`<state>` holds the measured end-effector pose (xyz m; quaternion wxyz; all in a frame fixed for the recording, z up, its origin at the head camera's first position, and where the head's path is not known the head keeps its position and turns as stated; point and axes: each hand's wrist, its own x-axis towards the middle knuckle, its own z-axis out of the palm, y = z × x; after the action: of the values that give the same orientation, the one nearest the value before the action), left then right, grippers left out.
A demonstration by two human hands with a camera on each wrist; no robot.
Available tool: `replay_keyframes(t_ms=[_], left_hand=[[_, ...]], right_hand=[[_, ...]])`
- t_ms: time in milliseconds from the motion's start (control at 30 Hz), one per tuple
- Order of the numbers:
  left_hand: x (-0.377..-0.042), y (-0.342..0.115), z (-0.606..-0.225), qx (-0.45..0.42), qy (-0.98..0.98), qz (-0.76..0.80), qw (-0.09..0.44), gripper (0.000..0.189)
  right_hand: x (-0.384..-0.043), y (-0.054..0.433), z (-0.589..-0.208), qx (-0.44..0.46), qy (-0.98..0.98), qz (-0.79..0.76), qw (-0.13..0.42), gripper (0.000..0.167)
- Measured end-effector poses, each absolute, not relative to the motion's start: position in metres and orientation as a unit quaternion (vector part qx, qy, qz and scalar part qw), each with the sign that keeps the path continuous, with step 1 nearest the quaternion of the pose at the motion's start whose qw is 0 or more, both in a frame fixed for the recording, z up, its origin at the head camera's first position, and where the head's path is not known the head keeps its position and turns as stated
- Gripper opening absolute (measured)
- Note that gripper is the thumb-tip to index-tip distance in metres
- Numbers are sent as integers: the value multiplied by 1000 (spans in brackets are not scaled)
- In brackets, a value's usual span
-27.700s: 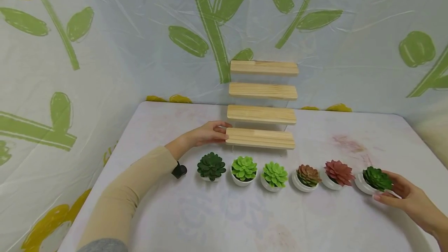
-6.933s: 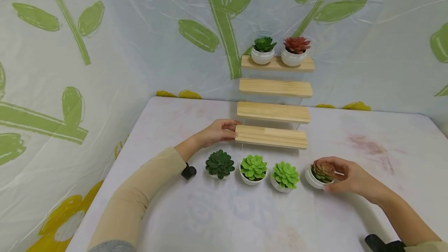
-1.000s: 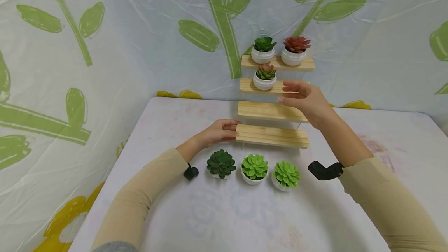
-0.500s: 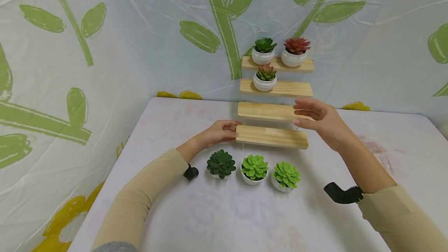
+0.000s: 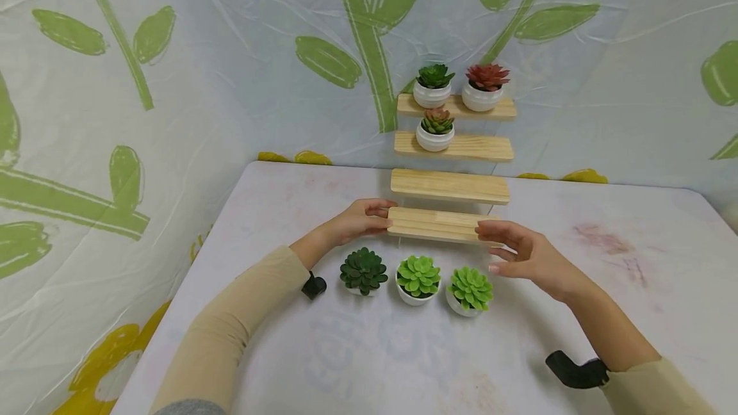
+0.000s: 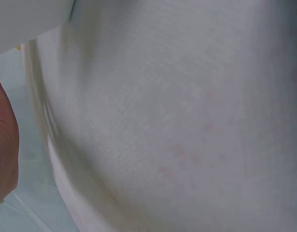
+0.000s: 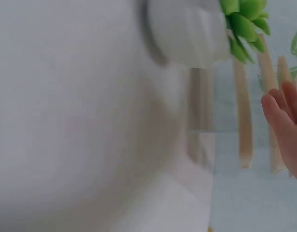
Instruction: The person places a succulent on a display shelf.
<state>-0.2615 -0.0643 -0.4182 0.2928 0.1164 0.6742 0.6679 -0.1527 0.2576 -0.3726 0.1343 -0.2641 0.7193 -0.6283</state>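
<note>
A tiered wooden shelf (image 5: 444, 223) stands at the back of the table. My left hand (image 5: 360, 218) holds the left end of its lowest board; in the left wrist view only part of that hand (image 6: 4, 140) shows. Empty, with fingers loosely bent, my right hand (image 5: 527, 258) hovers by the board's right end, just beyond a light green potted succulent (image 5: 469, 289). Another light green succulent (image 5: 418, 276) and a dark green one (image 5: 364, 271) stand left of it. The right wrist view shows a white pot (image 7: 185, 34) close by.
On the top board sit a green succulent (image 5: 434, 85) and a red one (image 5: 485, 86), both in white pots. A reddish-brown succulent (image 5: 436, 129) occupies the left of the second board. Flower-printed sheeting (image 5: 230, 82) hangs behind the table (image 5: 369, 364).
Three succulents have gone from the table onto the upper boards, the reddish-brown one most recently. Over the last second my right hand has come down from the second board; my left stays put.
</note>
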Motion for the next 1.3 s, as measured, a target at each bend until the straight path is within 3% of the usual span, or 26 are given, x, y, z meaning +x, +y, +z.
replay_keyframes(t_ms=[333,1300], left_hand=[[-261,-65,-417,115,668,675,293,47],[-260,-64,-417,110,665,677,295,48]], right_hand=[[-135,267,-398,-316,719,-588,196,73],[-133,250,-421,-253,793,-514,206,85]])
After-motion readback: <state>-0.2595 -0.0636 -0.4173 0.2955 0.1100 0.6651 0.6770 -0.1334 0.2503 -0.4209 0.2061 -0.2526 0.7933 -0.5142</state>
